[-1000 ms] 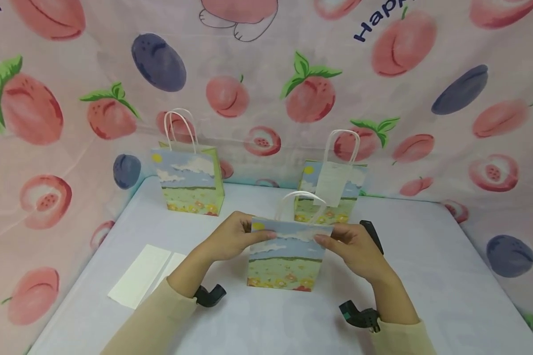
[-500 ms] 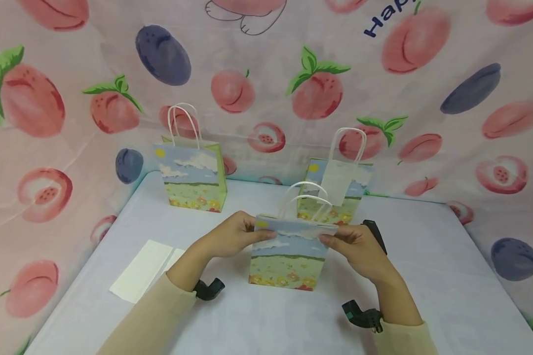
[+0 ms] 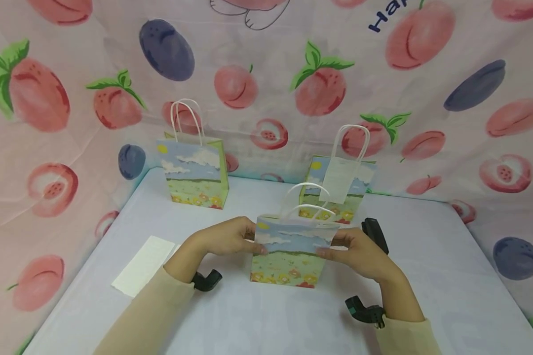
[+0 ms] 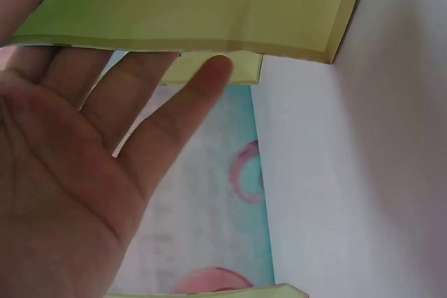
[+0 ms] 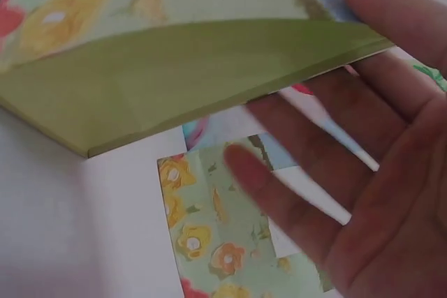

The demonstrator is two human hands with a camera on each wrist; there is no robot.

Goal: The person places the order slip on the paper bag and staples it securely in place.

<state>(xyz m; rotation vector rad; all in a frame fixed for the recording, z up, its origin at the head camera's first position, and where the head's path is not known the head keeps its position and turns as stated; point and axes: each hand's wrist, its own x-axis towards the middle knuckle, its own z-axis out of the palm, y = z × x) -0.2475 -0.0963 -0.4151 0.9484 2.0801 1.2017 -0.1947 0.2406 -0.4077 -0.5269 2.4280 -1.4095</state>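
A small paper gift bag (image 3: 286, 268), printed with sky, clouds and a flower meadow, stands upright near the table's middle. Its two white handles rise at the top, apart from each other. My left hand (image 3: 224, 236) holds its left side, thumb on the front and fingers behind. On the right side my right hand (image 3: 361, 251) holds it the same way. The left wrist view shows the bag's green side panel (image 4: 209, 5) above spread fingers. In the right wrist view another green side panel (image 5: 174, 82) lies between thumb and fingers.
A matching bag (image 3: 195, 170) stands at the back left. Another bag (image 3: 363, 180), at the back right, has a white card (image 3: 337, 180) on its front. White paper (image 3: 144, 266) lies left of my left forearm. A patterned cloth (image 3: 266, 74) hangs behind the table.
Both hands have slid lower on the bag's sides. The bag's handles have spread apart, the front one tipping forward. The head view has shifted slightly.
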